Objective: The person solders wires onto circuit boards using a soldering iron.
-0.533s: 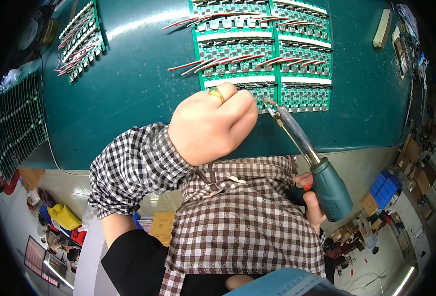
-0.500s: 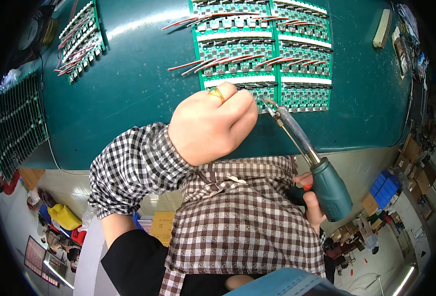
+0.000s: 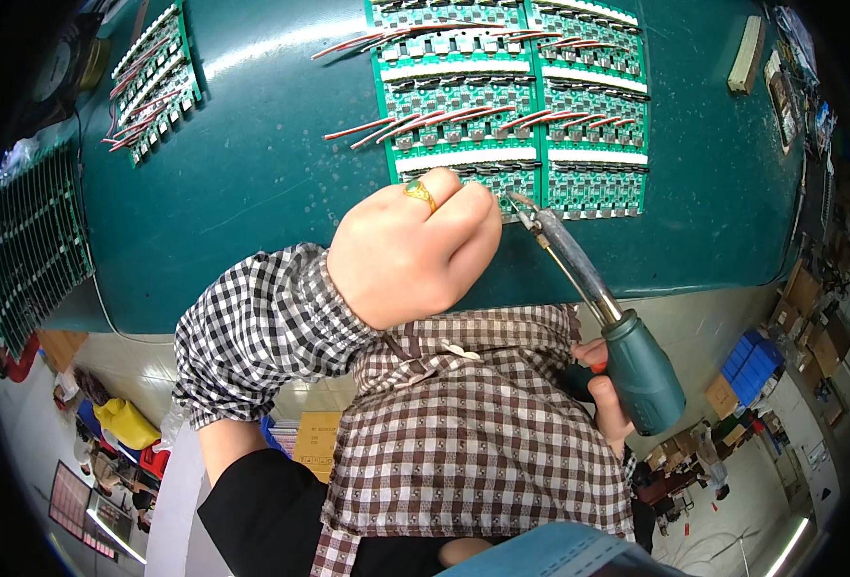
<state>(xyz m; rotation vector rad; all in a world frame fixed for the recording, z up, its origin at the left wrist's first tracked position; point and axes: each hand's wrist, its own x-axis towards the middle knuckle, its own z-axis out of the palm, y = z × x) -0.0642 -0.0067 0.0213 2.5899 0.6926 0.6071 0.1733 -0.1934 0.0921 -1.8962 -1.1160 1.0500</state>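
Observation:
Two joined green circuit board panels (image 3: 593, 183) lie on the table, with rows of small parts, white strips and red, black and white wires. Over the near edge of the left panel, my left hand (image 3: 415, 252) is closed with its fingertips turned away; whatever they pinch is hidden. A gold ring with a green stone is on one finger. My right hand (image 3: 612, 409) grips the green handle of a soldering iron (image 3: 644, 375) fitted with a thin brass feed tube. The iron's tip points at the panel's near row, close beside my left fingers; contact cannot be made out.
Another wired board panel (image 3: 159, 82) lies at the far left of the green table (image 3: 252, 183). Several bare panels (image 3: 38, 240) stand along the left edge. A pale block (image 3: 746, 55) lies at the far right. The table's near edge is just before my checked apron (image 3: 483, 433).
My left hand has tilted and shifted very slightly toward me. The iron's tip has moved a touch to the left, still at the near row.

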